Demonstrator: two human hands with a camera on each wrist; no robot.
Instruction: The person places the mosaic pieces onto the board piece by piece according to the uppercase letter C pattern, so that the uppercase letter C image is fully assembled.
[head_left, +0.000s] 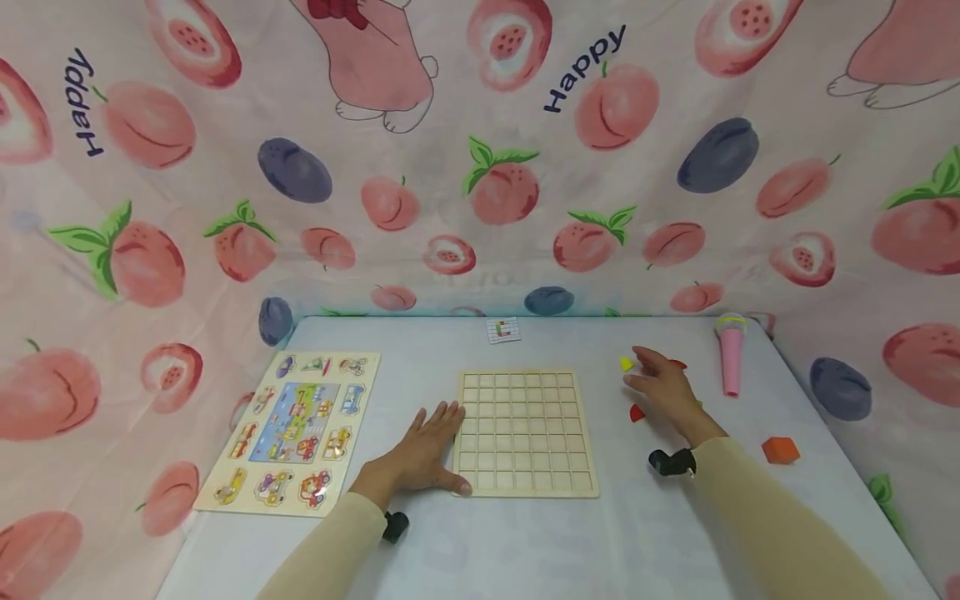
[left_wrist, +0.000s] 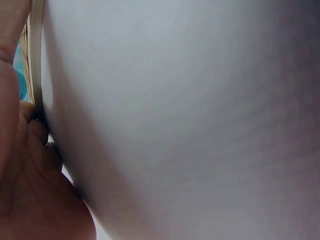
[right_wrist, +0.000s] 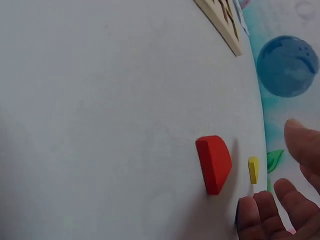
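Note:
A square wooden grid board (head_left: pixel 525 435) lies on the white table, its many small cells holding nothing visible. My left hand (head_left: pixel 420 450) rests at the board's left edge, fingers spread and thumb near the lower left corner. In the left wrist view, the hand (left_wrist: pixel 45 195) touches the board's side (left_wrist: pixel 36 60). To the right of the board, my right hand (head_left: pixel 667 392) hovers over small blocks, fingers loosely bent with nothing seen between them. Close by are a red block (right_wrist: pixel 215 165) with a rounded side and a small yellow block (right_wrist: pixel 253 170). The hand partly hides another red piece (head_left: pixel 678 364).
A picture puzzle board (head_left: pixel 363 375) lies at the left. A small card (head_left: pixel 503 330) with a coloured pattern sits behind the grid board. At the right are a pink toy microphone (head_left: pixel 731 358) and an orange-red block (head_left: pixel 781 451). A fruit-print cloth (head_left: pixel 450 192) hangs behind.

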